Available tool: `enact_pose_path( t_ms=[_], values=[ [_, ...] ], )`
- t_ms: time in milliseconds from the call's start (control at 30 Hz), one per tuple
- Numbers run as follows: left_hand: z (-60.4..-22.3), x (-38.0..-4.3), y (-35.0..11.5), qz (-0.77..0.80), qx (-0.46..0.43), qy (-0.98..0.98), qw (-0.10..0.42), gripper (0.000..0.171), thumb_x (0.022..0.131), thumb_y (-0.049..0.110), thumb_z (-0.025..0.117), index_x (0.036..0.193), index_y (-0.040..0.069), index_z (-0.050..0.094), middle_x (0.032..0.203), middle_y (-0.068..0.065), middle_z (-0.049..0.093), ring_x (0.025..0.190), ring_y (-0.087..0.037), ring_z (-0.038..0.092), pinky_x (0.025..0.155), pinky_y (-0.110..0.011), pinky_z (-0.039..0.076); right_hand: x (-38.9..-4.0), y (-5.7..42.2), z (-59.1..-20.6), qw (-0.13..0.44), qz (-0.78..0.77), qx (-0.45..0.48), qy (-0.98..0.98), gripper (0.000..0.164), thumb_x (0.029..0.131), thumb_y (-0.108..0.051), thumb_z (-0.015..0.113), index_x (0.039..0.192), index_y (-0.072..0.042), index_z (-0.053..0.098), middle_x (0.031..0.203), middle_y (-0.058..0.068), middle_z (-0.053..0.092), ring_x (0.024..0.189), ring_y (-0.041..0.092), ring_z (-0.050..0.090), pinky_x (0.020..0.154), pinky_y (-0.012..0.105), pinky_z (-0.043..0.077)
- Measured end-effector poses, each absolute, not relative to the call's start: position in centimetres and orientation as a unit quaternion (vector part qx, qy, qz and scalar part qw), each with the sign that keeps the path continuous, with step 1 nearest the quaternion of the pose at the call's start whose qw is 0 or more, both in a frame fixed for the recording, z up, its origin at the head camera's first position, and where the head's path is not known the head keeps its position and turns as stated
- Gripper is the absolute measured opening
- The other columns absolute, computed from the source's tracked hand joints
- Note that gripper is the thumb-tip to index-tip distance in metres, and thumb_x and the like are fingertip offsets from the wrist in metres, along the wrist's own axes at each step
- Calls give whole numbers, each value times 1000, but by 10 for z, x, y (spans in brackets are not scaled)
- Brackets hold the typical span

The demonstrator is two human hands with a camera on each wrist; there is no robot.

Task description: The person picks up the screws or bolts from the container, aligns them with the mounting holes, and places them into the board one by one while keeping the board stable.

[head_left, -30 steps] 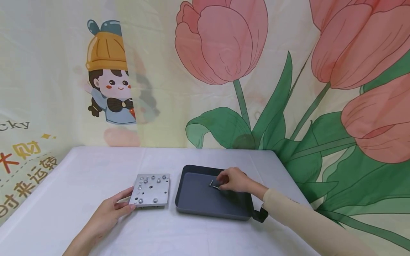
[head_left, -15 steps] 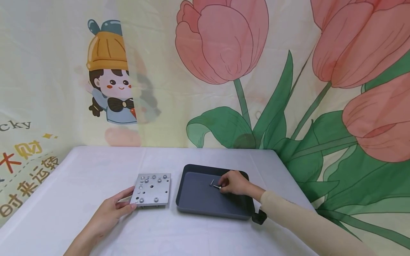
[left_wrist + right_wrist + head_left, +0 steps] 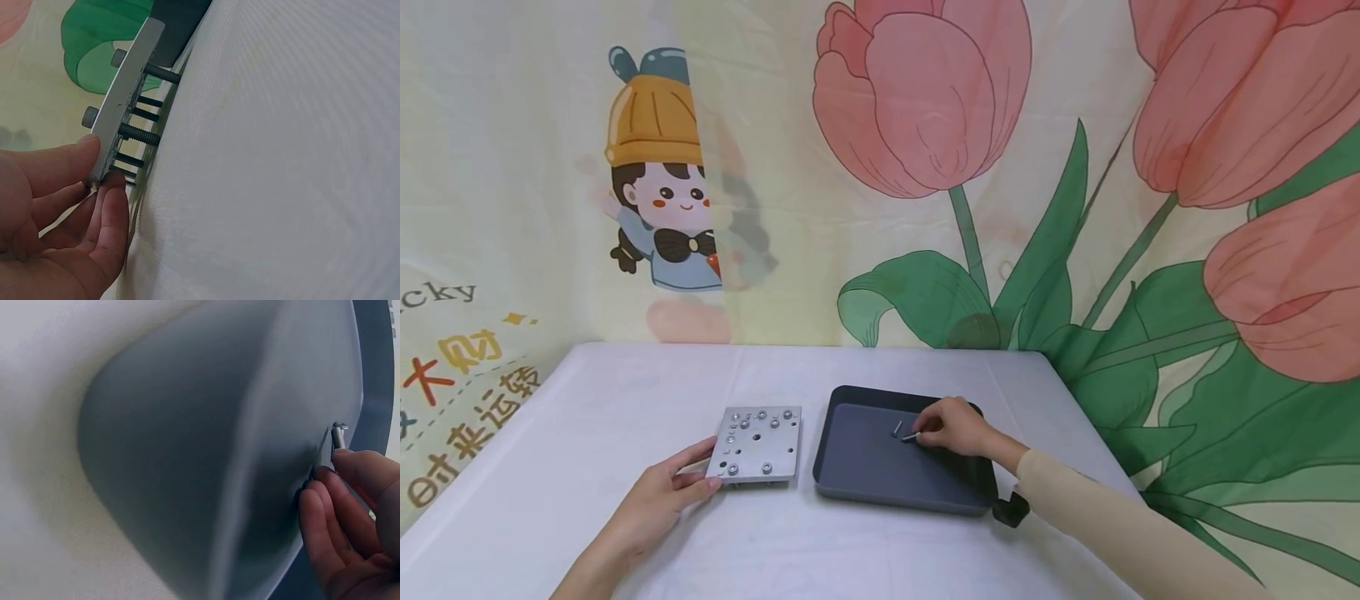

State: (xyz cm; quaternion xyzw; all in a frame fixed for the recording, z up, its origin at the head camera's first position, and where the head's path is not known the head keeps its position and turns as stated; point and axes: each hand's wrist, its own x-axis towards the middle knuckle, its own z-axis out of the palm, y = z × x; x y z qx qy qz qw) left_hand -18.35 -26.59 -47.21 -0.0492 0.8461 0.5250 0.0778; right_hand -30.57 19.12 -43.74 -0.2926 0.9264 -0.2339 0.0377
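Three cameras on it: one wide, two tight.
Here's the head view, set well back, looking forward and down over the white table (image 3: 880, 558) to the printed backdrop (image 3: 775, 167); the left wrist view, in close and tipped sideways, meets the metal plate (image 3: 125, 97) edge-on at the left hand (image 3: 75, 231); the right wrist view, also close and tipped, looks across the tray (image 3: 169, 425) at the right hand (image 3: 350, 519). Head and left wrist share plate and left hand; head and right wrist, tray and right hand.

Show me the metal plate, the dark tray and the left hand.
Metal plate (image 3: 771, 447): head view, bare top face.
Dark tray (image 3: 868, 471): head view, bare floor.
Left hand (image 3: 657, 502): head view, middle of the hand.
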Motion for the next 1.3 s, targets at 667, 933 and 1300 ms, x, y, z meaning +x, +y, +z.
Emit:
enact_pose_path(
  t_ms=[667,933,1300],
  values=[
    [-473,-183,-266,532,-50,842,75,80,97,30,79,166,20,39,150,-14,62,130,-25,62,98,-45,48,-309,171,-426,7,-293,-288,912,13,94,-11,81,108,-8,81,93,-7,76,83,7,67,76,26,55],
    [-474,-182,-266,534,-28,843,68,79,98,29,78,166,16,39,162,-19,48,131,-27,63,97,-42,52,-311,154,-417,13,-309,-297,903,14,95,-11,80,109,-9,82,96,-7,78,84,6,68,76,25,56],
    [-475,-183,-265,538,-47,838,79,80,98,31,79,166,20,39,153,-15,59,131,-27,62,92,-44,53,-315,116,-404,12,-362,-317,877,17,94,-12,82,110,-9,82,95,-6,79,85,8,71,79,26,58]
  ],
)
